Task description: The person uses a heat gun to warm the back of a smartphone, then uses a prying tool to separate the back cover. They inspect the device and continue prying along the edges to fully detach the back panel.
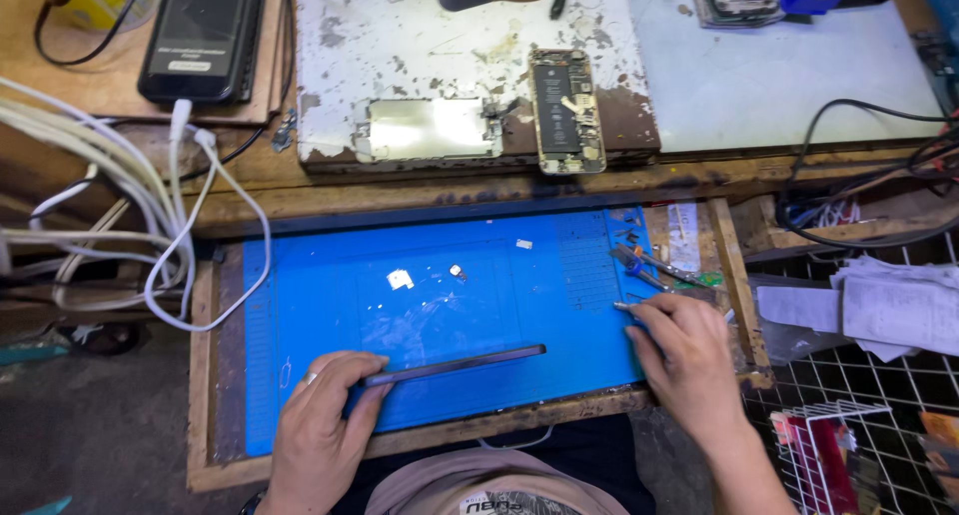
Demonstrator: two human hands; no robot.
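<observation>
Head view: left hand [318,415] grasps a dark phone [455,364] on edge over the blue mat [300,295], right hand [689,360] pinching tweezers [627,306] nearby.

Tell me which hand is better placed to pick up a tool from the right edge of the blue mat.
Probably the right hand: it rests on the blue mat right beside the tweezers. The left hand is busy holding the phone on its edge, far from them.
</observation>
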